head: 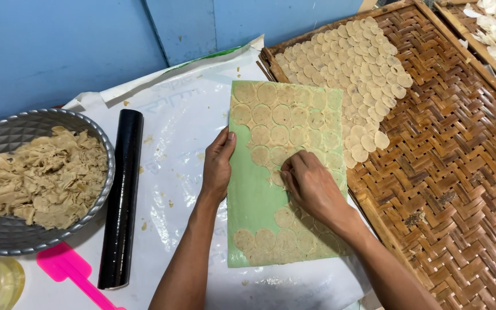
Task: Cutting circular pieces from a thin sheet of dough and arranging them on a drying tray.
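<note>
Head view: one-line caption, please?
Right hand peels dough rounds off green sheet; left hand steadies its edge.

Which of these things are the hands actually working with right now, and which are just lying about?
In use: left hand steadying the green sheet; right hand picking at the dough rounds; woven tray with laid-out rounds.

Lying about: black roller, bowl of dough scraps, pink spatula.
</note>
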